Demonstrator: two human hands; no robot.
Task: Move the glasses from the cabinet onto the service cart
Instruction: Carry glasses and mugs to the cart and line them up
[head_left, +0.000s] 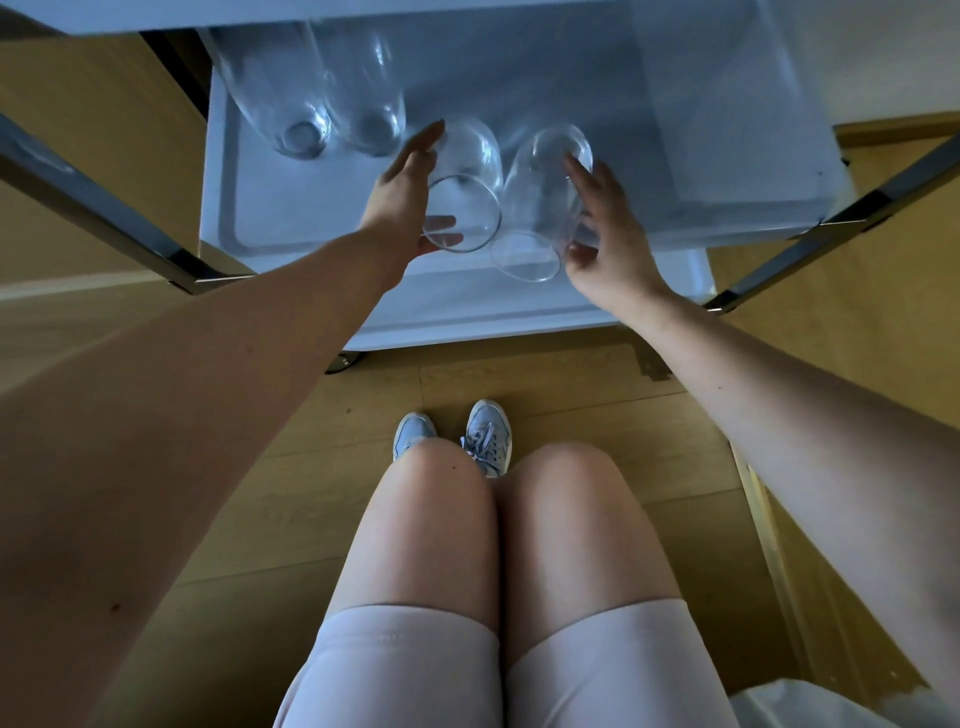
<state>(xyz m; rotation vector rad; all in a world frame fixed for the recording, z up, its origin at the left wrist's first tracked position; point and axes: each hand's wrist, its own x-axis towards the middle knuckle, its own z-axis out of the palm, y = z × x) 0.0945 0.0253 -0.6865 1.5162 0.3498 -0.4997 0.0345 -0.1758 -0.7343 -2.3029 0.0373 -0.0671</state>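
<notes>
Left grip (400, 202) holds left glass (467, 166), right grip (610, 244) right glass (537, 202), over cart (280, 218).

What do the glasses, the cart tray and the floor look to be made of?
Glasses: clear, glossy glass; the thumb of the left hand shows through one.
Tray: white, smooth and matte, with a moulded raised rim; plastic or painted metal, cannot tell which.
Floor: wood-grain planks with seams; wood or laminate.

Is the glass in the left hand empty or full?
Empty: the glass is clear all through, with no liquid in it, and the left hand shows through its wall.
</notes>
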